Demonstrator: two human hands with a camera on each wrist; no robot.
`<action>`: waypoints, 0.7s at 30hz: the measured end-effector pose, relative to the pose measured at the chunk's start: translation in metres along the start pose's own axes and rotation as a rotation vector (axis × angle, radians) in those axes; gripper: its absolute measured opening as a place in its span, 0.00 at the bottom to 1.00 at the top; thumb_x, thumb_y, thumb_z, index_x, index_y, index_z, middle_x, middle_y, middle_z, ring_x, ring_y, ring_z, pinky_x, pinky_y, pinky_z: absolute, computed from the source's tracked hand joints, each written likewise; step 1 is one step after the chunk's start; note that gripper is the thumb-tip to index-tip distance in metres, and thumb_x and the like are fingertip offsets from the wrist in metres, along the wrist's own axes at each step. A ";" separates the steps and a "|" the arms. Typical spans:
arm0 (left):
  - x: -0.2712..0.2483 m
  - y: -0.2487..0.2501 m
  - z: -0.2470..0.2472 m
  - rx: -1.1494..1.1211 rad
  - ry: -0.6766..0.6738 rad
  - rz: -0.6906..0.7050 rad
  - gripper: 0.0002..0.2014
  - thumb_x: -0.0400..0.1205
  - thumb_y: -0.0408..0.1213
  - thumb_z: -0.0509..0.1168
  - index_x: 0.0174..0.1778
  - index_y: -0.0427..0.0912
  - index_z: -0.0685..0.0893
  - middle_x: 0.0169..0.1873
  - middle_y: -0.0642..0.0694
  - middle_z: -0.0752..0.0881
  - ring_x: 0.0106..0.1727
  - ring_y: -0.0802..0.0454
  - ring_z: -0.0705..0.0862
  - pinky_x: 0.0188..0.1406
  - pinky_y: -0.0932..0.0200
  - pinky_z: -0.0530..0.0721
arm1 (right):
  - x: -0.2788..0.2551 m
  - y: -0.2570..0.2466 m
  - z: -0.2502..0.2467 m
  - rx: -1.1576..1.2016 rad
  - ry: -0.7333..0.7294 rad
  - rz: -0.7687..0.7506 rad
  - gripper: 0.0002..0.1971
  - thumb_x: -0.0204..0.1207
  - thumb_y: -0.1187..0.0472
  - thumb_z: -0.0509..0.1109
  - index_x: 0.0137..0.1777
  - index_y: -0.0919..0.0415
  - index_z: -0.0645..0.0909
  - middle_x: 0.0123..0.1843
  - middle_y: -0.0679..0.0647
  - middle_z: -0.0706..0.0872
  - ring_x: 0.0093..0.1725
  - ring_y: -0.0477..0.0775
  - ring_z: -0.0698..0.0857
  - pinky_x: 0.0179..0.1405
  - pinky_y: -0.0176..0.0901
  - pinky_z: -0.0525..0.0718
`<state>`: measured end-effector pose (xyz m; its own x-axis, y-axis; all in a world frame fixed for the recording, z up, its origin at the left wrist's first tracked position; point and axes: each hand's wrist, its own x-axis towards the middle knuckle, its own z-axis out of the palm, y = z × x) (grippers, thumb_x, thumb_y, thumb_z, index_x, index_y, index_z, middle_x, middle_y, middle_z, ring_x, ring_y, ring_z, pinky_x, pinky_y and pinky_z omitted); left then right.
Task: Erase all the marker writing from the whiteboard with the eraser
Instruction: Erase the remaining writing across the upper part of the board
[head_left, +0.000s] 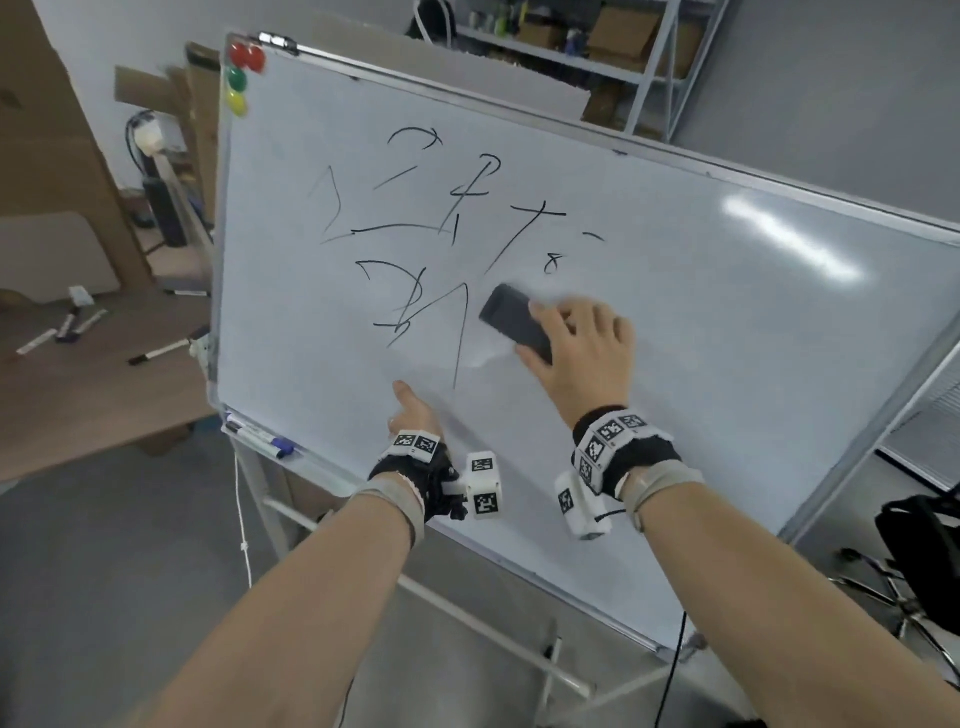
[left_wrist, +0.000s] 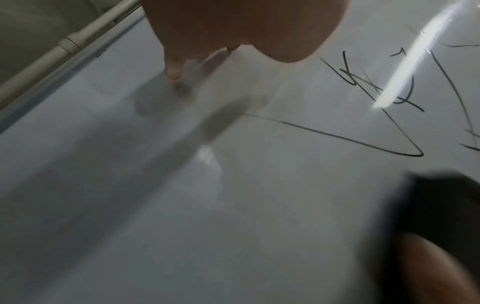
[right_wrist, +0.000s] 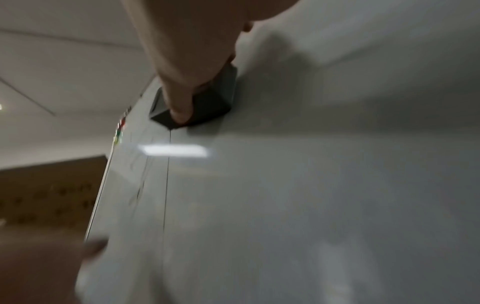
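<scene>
— White board first: the whiteboard (head_left: 649, 312) stands tilted on its frame, and the black marker writing (head_left: 415, 234) fills its upper-left middle. Almost all of it is not yet erased, I think.

— How should I do this stroke well?

— Keep the eraser (head_left: 511, 314) flat against the surface, press evenly, and sweep left across the strokes in overlapping passes, so no thin line stays.

— And my hands?

— My right hand (head_left: 582, 358) grips the dark eraser, thumb on one side and fingers curled over it, just right of the writing. My left hand (head_left: 415, 410) holds nothing; its fingers touch the board low down.
</scene>
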<state>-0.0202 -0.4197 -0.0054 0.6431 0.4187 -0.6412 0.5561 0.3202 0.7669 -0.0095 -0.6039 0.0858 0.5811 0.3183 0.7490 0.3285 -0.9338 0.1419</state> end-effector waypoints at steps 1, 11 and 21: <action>0.011 -0.002 0.004 -0.006 0.019 -0.006 0.54 0.77 0.76 0.32 0.84 0.34 0.67 0.79 0.31 0.72 0.79 0.32 0.72 0.82 0.38 0.63 | 0.018 0.009 -0.008 -0.023 0.077 0.096 0.23 0.75 0.43 0.76 0.67 0.50 0.81 0.56 0.56 0.82 0.52 0.64 0.79 0.53 0.55 0.72; 0.029 0.008 0.010 -0.139 0.086 -0.075 0.49 0.80 0.71 0.41 0.87 0.33 0.57 0.85 0.34 0.62 0.85 0.34 0.62 0.85 0.37 0.54 | 0.043 0.011 0.000 -0.003 0.027 0.153 0.24 0.73 0.42 0.77 0.67 0.47 0.80 0.57 0.54 0.81 0.53 0.62 0.78 0.54 0.56 0.72; 0.050 -0.022 -0.023 -0.052 0.110 -0.105 0.47 0.78 0.68 0.42 0.85 0.38 0.63 0.83 0.35 0.66 0.83 0.35 0.66 0.84 0.40 0.58 | 0.000 -0.038 0.031 0.071 -0.050 -0.017 0.23 0.75 0.44 0.76 0.67 0.51 0.83 0.56 0.55 0.82 0.53 0.62 0.79 0.54 0.56 0.73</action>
<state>-0.0126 -0.3860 -0.0542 0.5202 0.4701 -0.7130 0.5870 0.4095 0.6984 0.0010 -0.5635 0.0602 0.6113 0.3432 0.7131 0.3896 -0.9148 0.1063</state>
